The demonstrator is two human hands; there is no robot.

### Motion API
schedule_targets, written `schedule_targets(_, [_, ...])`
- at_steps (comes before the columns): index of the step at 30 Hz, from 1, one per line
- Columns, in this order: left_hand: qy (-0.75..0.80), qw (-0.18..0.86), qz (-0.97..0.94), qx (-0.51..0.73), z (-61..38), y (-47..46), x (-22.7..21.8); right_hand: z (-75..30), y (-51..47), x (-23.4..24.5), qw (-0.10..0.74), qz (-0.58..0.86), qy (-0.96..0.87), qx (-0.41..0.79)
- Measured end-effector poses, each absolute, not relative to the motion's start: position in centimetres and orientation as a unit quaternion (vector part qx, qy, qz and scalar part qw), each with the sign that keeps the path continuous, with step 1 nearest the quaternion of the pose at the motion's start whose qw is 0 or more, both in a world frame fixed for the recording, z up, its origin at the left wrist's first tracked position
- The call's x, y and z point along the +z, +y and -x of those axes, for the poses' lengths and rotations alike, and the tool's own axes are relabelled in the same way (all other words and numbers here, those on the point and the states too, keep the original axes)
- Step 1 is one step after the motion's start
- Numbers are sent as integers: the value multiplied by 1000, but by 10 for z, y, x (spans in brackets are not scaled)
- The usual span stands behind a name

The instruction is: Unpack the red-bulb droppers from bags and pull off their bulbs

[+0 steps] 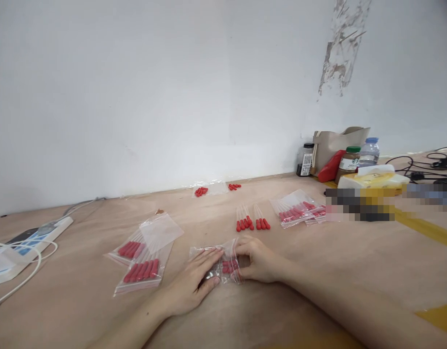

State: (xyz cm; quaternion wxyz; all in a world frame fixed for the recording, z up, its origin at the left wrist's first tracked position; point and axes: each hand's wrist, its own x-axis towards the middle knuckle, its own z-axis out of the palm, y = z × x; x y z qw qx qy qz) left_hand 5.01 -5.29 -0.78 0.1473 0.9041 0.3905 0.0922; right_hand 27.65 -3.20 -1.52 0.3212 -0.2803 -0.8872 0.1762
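A clear zip bag (228, 248) lies on the table between my hands, with several small red-ended pieces (229, 266) inside it; the pieces look like droppers. My left hand (198, 277) rests on the bag's left part, fingers stretched flat and thumb apart. At the bag's right edge, the fingers and thumb of my right hand (258, 259) grip the plastic on either side of its mouth. Just beyond, loose red-ended droppers (245, 223) with thin pale stems lie in two small groups, the right-hand group (263, 224) a little apart.
Filled zip bags (141, 270) overlap at the left, and more filled bags (296, 208) lie at the right. Another bag (218, 188) and red pieces sit by the wall. A power strip (59, 230) with cables is far left; bottles (349, 162) and a tissue pack (372, 180) stand right.
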Motion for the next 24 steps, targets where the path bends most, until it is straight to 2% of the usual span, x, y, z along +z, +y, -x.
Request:
schedule_targets(5, [391,145,-904,95,-50,-54,-8,-276,-35,-13,292,314,-885,178])
schedule_targets(12, [390,150,-901,114,-53,-57,-6,-281,-38,-10,293,341,-859,244])
schedule_targets(20, [393,163,-898,109,-52,-59,-4,-286,-32,-18,322,360,-792,374])
schedule_targets(24, [396,165,-897,110,-51,-59,-3,-306,-23,-14,334,360,-716,496])
